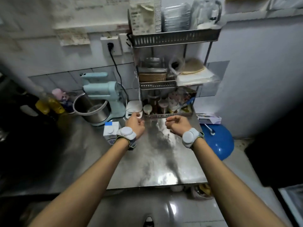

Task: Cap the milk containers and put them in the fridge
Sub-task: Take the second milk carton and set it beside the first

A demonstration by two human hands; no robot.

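Two bare forearms reach in from the bottom edge over a steel counter. Each wrist carries a pale grey band.

Far left, dim: yellow-tinted bottles at the back of the counter, blurred.

Pale blue mixer against the tiled wall, with a steel bowl under its head. A black cord runs up from behind it to a wall socket.

Milk carton: white with a blue patch on top, upright on the counter just in front of the mixer base. A white round cap shows on its top. Its right side is partly hidden by the left wristband.

Left hand: back to the camera, held above the counter just right of the carton, fingers loosely curled. Nothing visible in it. The fingertips overlap a small white scale in view; whether they touch it I cannot tell.

Tiered metal rack at the back of the counter, right of the scale, holding jars on the lowest tier, a woven basket in the middle, and packets and clear containers on top.

Right hand: above the counter in front of the rack's lowest tier, fingers curled loosely in toward the thumb. Nothing visible in it. The hands are apart, with bare steel between them.

Small white box at the counter's right edge. Beyond and below it, a blue tub on the floor.
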